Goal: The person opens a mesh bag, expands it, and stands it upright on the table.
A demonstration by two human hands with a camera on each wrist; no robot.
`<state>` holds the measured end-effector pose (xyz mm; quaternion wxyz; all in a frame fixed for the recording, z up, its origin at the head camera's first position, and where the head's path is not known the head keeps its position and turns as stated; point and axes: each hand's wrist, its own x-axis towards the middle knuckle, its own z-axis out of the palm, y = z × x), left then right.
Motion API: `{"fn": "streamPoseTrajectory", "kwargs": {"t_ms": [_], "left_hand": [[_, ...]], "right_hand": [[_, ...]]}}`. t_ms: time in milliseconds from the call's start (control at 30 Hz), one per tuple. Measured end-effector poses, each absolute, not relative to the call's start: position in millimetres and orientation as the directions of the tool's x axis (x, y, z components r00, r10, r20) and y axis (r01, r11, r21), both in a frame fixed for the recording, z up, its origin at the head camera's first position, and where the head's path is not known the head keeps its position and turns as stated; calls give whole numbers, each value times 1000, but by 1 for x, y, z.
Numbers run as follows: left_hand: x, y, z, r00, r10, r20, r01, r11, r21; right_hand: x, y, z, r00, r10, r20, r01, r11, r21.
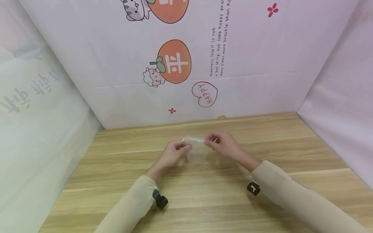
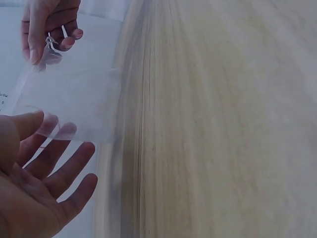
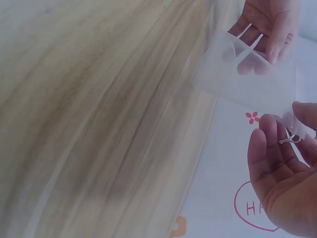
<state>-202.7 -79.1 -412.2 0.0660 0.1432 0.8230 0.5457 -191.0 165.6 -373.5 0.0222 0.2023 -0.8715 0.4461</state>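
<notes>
A small translucent plastic bag (image 1: pixel 196 154) hangs between the two hands above the table. My left hand (image 1: pixel 174 152) pinches its upper left corner between thumb and fingers; in the left wrist view, that hand's (image 2: pixel 49 181) other fingers are spread. On the other side, my right hand (image 1: pixel 225 145) pinches the upper right corner. A thin white looped strip (image 3: pixel 290 140) shows at the right fingers in the right wrist view. The bag (image 2: pixel 69 99) is see-through, with fingers visible behind it, and I see nothing inside.
Below the hands lies a wood-grain table (image 1: pixel 201 200). A white printed sheet (image 1: pixel 247 58) rises along its back edge, with pale sheets at the left (image 1: pixel 38 106) and right (image 1: pixel 344 87). Black wrist cameras (image 1: pixel 160 200) sit on both sleeves.
</notes>
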Motion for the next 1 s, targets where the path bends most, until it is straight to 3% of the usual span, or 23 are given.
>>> {"fn": "streamPoseTrajectory", "kwargs": {"t_ms": [233,600,1000], "left_hand": [[-209,-74,-414,-955,290,52,166,383,909],[-199,-78,-410,-927,373,38,158,296,942],[-189,-91,-409,-908,418,26,171,314,934]], "right_hand": [[-197,164,-374,-944,-282,174,-305,536,-787],[-198,170,-376,-900,-341,272,-425,545,-723],[-188,181,-384,-913,-386,133,-339,533,-775]]}}
